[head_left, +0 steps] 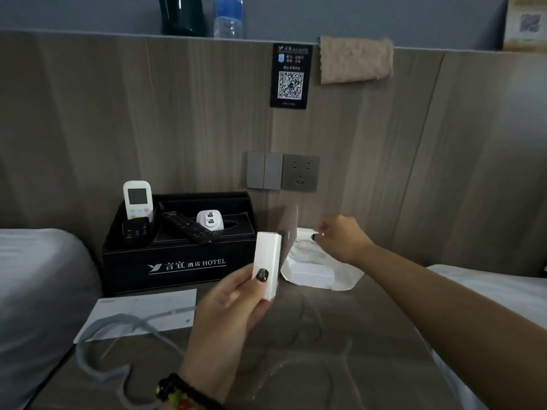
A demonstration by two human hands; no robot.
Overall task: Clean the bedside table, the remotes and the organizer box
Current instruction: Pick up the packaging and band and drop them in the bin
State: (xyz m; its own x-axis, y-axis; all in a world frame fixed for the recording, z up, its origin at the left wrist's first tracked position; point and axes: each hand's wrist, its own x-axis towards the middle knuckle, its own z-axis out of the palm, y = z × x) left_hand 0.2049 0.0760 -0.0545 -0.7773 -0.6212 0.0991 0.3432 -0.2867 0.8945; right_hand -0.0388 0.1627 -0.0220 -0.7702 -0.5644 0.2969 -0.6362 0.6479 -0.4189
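Both hands are busy: my left hand [233,303] grips a small white box [268,266] upright in front of the organizer box [177,247], and my right hand [340,238] pinches a white packet [319,270] lying on the tabletop [340,335] just right of it. Remotes [137,202] stand inside the organizer box.

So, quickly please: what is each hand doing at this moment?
Left hand: holds a small white box upright, thumb on its front.
Right hand: fingers curled, pinching the white paper bag on the bedside table.
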